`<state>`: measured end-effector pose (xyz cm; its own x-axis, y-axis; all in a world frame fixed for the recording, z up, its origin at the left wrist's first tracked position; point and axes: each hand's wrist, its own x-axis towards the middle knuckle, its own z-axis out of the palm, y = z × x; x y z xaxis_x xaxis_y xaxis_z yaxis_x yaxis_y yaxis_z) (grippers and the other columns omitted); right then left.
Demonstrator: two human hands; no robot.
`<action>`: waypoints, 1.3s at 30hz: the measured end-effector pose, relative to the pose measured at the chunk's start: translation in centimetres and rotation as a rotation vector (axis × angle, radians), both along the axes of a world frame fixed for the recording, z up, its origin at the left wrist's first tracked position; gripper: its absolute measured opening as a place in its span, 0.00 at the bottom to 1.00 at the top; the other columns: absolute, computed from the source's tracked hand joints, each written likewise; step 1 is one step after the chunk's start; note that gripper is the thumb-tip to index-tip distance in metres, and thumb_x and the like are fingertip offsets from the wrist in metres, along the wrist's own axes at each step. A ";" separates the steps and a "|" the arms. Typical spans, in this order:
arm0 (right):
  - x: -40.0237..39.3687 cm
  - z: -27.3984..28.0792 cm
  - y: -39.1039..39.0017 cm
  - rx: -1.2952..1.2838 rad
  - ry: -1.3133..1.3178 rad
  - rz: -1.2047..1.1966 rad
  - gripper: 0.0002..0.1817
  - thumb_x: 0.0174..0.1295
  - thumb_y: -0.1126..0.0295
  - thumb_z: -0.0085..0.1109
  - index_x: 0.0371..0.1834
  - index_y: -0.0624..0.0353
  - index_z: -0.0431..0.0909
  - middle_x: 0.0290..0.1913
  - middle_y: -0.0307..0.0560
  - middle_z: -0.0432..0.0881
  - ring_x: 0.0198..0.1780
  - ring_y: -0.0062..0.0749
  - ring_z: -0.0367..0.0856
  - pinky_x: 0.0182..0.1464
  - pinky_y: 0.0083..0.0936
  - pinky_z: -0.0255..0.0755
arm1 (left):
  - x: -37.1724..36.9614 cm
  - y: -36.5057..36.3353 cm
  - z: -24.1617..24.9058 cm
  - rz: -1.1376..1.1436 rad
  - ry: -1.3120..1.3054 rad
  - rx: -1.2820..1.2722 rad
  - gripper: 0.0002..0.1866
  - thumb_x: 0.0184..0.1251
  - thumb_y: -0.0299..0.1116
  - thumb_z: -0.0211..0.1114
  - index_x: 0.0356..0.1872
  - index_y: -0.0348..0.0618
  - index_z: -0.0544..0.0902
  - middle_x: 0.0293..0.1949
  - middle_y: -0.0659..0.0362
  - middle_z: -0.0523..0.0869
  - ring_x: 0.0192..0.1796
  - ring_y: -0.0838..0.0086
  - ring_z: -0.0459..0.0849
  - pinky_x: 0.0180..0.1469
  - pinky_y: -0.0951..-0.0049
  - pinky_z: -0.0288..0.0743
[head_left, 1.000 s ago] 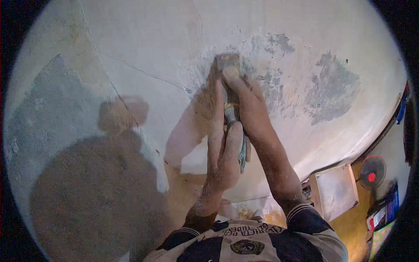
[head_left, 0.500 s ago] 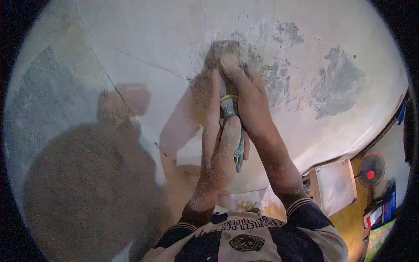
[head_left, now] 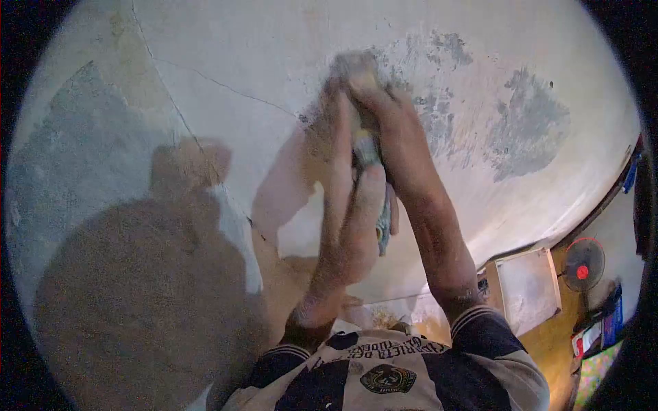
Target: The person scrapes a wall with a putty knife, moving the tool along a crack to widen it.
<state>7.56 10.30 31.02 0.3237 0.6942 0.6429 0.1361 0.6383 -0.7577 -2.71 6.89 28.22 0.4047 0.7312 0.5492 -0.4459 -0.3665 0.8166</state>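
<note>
Both hands are raised to a worn wall (head_left: 274,41) and closed on one scraper (head_left: 367,147), which has a wide flat head and a grey-green handle with a yellow band. My left hand (head_left: 353,226) wraps the handle, its thumb lying along it and one finger stretched up beside the blade. Higher up, my right hand (head_left: 387,103) grips near the head, pressing it on the wall. The head is blurred, and its edge against the wall cannot be made out. Pale dust coats my hands and forearms.
Bare grey patches (head_left: 531,127) and a long crack (head_left: 164,92) mark the wall. A large shadow (head_left: 144,294) falls across its left side. At lower right are a pale box-like panel (head_left: 528,288), a fan (head_left: 584,267) and some colourful items (head_left: 600,363).
Both hands and the scraper have moved slightly up the wall together, with the grip kept. The view has shifted a little.
</note>
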 end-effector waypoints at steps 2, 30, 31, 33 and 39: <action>0.8 -1.4 0.2 -0.110 0.048 0.103 0.23 0.68 0.55 0.48 0.36 0.69 0.77 0.35 0.47 0.77 0.40 0.28 0.72 0.45 0.30 0.67 | 0.8 0.3 -2.3 -0.009 -0.043 0.013 0.34 0.75 0.34 0.44 0.77 0.47 0.42 0.43 0.57 0.71 0.23 0.82 0.69 0.23 0.81 0.67; 0.9 1.1 -1.6 -0.139 0.069 0.041 0.21 0.67 0.55 0.50 0.38 0.67 0.77 0.34 0.44 0.79 0.36 0.27 0.73 0.44 0.28 0.69 | 0.5 -1.1 1.3 0.036 0.023 0.065 0.34 0.75 0.34 0.45 0.77 0.46 0.41 0.51 0.50 0.71 0.24 0.79 0.71 0.27 0.77 0.71; 1.0 0.8 -1.3 -0.121 0.051 0.051 0.21 0.67 0.54 0.50 0.38 0.67 0.77 0.34 0.45 0.79 0.36 0.27 0.73 0.44 0.28 0.69 | 0.6 -0.9 1.3 0.040 0.021 0.092 0.34 0.75 0.33 0.45 0.77 0.46 0.41 0.53 0.50 0.70 0.25 0.78 0.71 0.28 0.77 0.71; 1.1 0.4 -0.5 -0.091 0.004 0.074 0.22 0.67 0.54 0.50 0.38 0.67 0.77 0.34 0.46 0.79 0.38 0.27 0.73 0.45 0.28 0.69 | 0.7 -0.4 1.1 0.039 0.013 0.127 0.34 0.75 0.33 0.45 0.77 0.45 0.42 0.57 0.48 0.67 0.26 0.77 0.72 0.29 0.76 0.72; 1.0 0.5 -0.9 -0.180 0.149 0.175 0.22 0.65 0.54 0.53 0.44 0.67 0.76 0.40 0.49 0.78 0.43 0.28 0.74 0.49 0.27 0.69 | 1.0 -0.2 0.4 0.066 0.028 0.154 0.33 0.75 0.30 0.46 0.76 0.43 0.43 0.67 0.42 0.59 0.28 0.74 0.74 0.32 0.74 0.74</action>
